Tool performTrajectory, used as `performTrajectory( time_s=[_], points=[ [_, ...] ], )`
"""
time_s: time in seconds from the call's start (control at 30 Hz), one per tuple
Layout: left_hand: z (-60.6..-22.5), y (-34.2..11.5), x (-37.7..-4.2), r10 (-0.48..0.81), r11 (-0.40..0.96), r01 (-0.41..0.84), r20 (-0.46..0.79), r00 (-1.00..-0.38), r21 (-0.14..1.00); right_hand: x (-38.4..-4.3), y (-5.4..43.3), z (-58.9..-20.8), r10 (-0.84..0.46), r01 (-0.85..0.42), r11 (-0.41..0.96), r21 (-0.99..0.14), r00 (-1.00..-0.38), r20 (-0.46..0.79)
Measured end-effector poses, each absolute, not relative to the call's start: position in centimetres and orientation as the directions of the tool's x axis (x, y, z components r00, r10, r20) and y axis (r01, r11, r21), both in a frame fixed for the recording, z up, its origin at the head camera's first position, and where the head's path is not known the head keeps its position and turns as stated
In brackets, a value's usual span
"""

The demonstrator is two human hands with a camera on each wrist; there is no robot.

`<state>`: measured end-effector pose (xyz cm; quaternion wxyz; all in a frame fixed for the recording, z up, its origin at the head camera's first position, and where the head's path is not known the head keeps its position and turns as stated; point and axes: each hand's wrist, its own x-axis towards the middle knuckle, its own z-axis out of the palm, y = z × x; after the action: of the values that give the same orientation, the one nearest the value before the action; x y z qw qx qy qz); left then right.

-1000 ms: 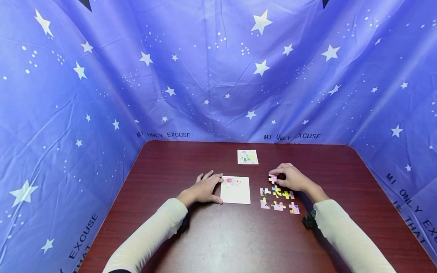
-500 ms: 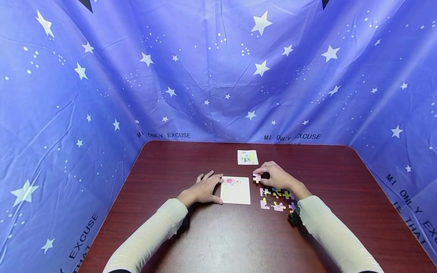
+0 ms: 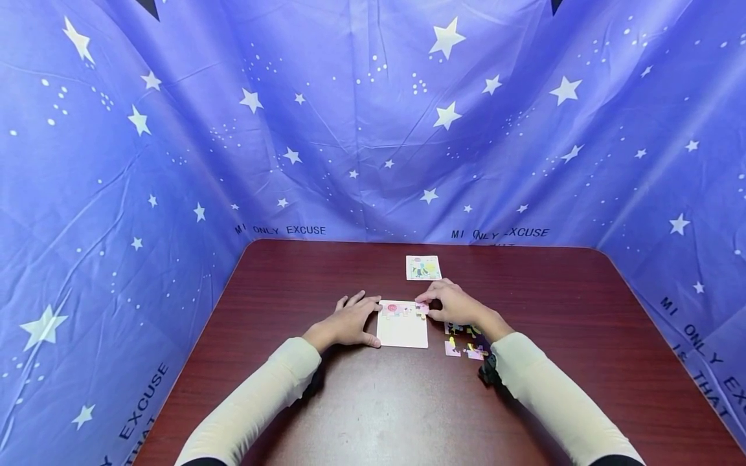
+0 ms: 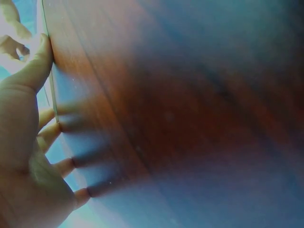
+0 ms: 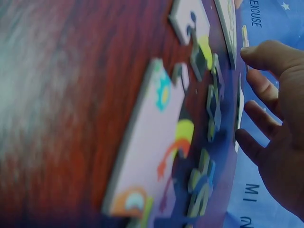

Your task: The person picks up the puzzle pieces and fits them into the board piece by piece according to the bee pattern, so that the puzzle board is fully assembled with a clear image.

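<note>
In the head view, the person's right hand (image 3: 457, 305) pinches a pink puzzle piece (image 3: 422, 310) at the far right corner of a white board (image 3: 402, 333); the left hand (image 3: 348, 323) rests, fingers spread, at its left edge. Loose pieces (image 3: 452, 347) lie nearby on the surface (image 3: 373, 401) (a picture card (image 3: 422, 268) lies beyond). In the left wrist view, the thumb touches the board's edge. In the right wrist view, loose pieces sit close to the camera
</note>
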<state>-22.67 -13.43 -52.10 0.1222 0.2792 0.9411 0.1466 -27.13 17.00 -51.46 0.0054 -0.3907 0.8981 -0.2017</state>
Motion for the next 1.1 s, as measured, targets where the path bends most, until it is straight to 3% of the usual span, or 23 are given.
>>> performTrajectory(
  time_s=[0.5, 1.1],
  points=[
    [-52.1, -13.4, -22.8, 0.561, 0.802, 0.489, -0.151, -0.814, 0.342, -27.6, 15.3, -51.6, -0.715, -0.695, 0.645, -0.317, -0.695, 0.071],
    [-51.6, -13.4, -22.5, 0.573, 0.792, 0.500, -0.146, -0.806, 0.350, -27.3, 15.0, -51.8, -0.697, -0.667, 0.659, -0.346, -0.715, 0.050]
  ],
)
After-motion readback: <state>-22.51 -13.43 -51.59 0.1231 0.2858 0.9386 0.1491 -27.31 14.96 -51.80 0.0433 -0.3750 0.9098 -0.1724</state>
